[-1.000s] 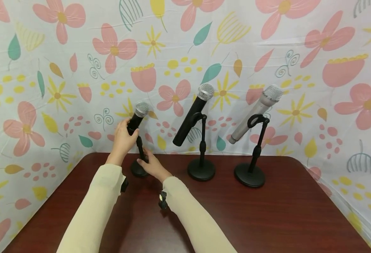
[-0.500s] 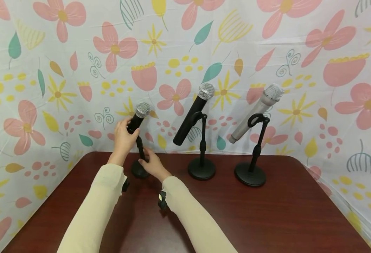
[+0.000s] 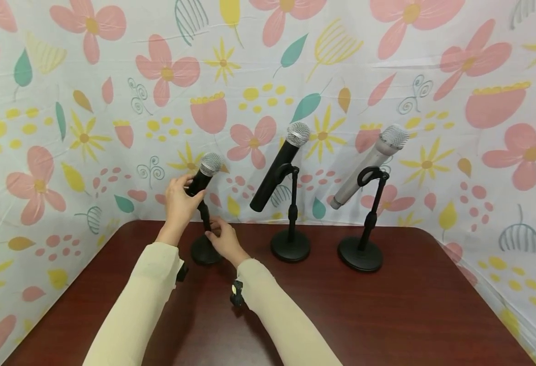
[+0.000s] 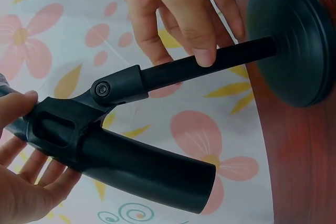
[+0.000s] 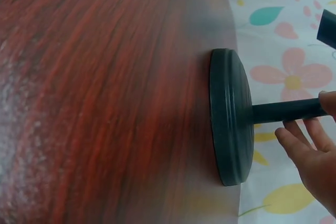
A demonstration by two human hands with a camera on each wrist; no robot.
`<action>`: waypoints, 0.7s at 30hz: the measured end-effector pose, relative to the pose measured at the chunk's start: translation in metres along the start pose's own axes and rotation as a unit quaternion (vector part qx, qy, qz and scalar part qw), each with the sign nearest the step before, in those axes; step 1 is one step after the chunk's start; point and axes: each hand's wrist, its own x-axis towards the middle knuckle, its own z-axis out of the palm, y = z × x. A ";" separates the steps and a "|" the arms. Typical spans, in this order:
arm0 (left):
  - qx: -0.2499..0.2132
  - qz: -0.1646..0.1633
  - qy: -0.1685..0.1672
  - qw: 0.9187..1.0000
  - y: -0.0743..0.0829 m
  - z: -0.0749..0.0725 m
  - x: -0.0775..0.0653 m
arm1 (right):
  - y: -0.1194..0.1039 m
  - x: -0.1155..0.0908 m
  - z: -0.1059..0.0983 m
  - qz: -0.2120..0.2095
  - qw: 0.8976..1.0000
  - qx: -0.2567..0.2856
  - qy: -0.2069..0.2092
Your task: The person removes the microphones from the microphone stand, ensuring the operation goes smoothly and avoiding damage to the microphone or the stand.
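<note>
Just left of the middle microphone stand [image 3: 291, 218] is the black handheld microphone [image 3: 199, 182], tilted head-up on its desktop stand [image 3: 205, 218]. My left arm reaches forward, and my left hand [image 3: 180, 206] grips that microphone at the clip [image 4: 76, 111], fingers curled underneath. My right arm slants inward, and my right hand [image 3: 226, 241] pinches the pole [image 4: 241, 56] between thumb and fingers. Right of the middle stand leans a silver-gray microphone [image 3: 361, 170].
</note>
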 end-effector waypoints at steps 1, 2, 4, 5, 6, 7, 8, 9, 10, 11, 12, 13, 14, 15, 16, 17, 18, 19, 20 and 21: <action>0.001 0.002 -0.001 1.000 0.001 -0.001 -0.001 | 0.000 0.000 0.000 -0.002 1.000 -0.002 0.004; 0.001 0.004 -0.003 1.000 0.001 -0.001 -0.002 | 0.000 -0.001 0.000 -0.002 1.000 -0.006 0.008; -0.001 0.003 -0.009 1.000 0.003 -0.002 -0.004 | 0.002 -0.002 0.000 -0.002 1.000 -0.012 0.013; -0.001 0.003 -0.011 1.000 0.004 -0.002 -0.005 | 0.003 -0.002 0.000 -0.001 1.000 -0.015 0.013; -0.002 0.003 -0.015 1.000 0.005 -0.003 -0.005 | 0.003 -0.003 0.000 -0.001 1.000 -0.015 0.013; -0.001 0.004 -0.017 1.000 0.005 -0.003 -0.006 | 0.003 -0.003 -0.001 0.002 1.000 -0.014 0.012; -0.003 0.004 -0.019 1.000 0.005 -0.003 -0.006 | 0.003 -0.004 -0.002 0.003 1.000 -0.014 0.011; -0.006 0.005 -0.020 1.000 0.006 -0.004 -0.007 | 0.002 -0.005 -0.004 0.001 1.000 -0.013 0.010; -0.009 0.006 -0.022 1.000 0.006 -0.004 -0.008 | 0.002 -0.006 -0.005 -0.002 1.000 -0.016 0.008; -0.011 0.007 -0.023 1.000 0.005 -0.004 -0.008 | 0.001 -0.007 -0.007 -0.006 1.000 -0.018 0.007; -0.013 0.008 -0.025 1.000 0.005 -0.004 -0.008 | 0.000 -0.008 -0.009 -0.009 1.000 -0.020 0.007; -0.018 0.008 -0.027 0.999 0.005 -0.004 -0.009 | 0.000 -0.009 -0.011 -0.013 1.000 -0.025 0.007; -0.022 0.009 -0.030 0.999 0.005 -0.003 -0.009 | 0.000 -0.009 -0.012 -0.020 0.999 -0.031 0.008; -0.026 0.010 -0.032 0.999 0.005 -0.003 -0.009 | 0.000 -0.011 -0.014 -0.026 0.999 -0.037 0.009; -0.030 0.009 -0.036 0.999 0.006 -0.002 -0.010 | 0.000 -0.012 -0.017 -0.029 0.999 -0.042 0.009; -0.033 0.010 -0.040 0.999 0.006 -0.002 -0.010 | -0.001 -0.014 -0.019 -0.031 0.998 -0.046 0.009; -0.035 0.011 -0.043 0.998 0.007 -0.002 -0.011 | -0.001 -0.016 -0.021 -0.034 0.998 -0.049 0.009; -0.036 0.010 -0.045 0.998 0.008 -0.001 -0.012 | -0.002 -0.017 -0.024 -0.037 0.998 -0.051 0.010; -0.036 0.010 -0.047 0.998 0.008 -0.001 -0.012 | -0.003 -0.018 -0.026 -0.040 0.998 -0.052 0.011; -0.035 0.009 -0.048 0.998 0.009 -0.001 -0.013 | -0.004 -0.019 -0.028 -0.041 0.998 -0.050 0.011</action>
